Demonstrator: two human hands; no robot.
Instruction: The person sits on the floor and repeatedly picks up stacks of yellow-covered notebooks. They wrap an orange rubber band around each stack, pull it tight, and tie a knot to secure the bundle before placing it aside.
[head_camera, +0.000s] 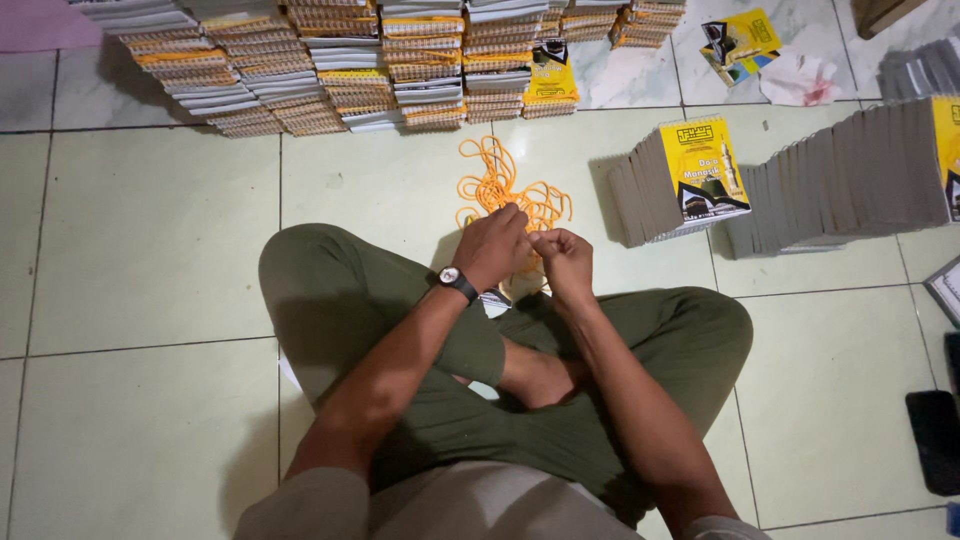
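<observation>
My crossed legs in green trousers (400, 330) fill the bottom of the view, with my forearms reaching out over them toward the tiled floor (150, 250). My left hand (492, 247), with a black wristwatch (457, 283) on its wrist, is curled shut, fingertips pinching a strand of the orange cord (505, 185). My right hand (564, 260) sits just beside it, touching it, also closed into a loose fist around the same cord. The rest of the cord lies in a loose tangle on the floor just beyond my knuckles. A small booklet (497, 297) peeks out under my hands, mostly hidden. Along the far edge, from left toward the middle, stand leaning stacks of spiral-bound booklets (340, 60). To the right of my hands a row of grey-edged booklets stands on edge, fronted by a yellow cover (705, 170), and a longer row (860, 170) continues beside it. A dark phone (935, 440) lies at the far right.
</observation>
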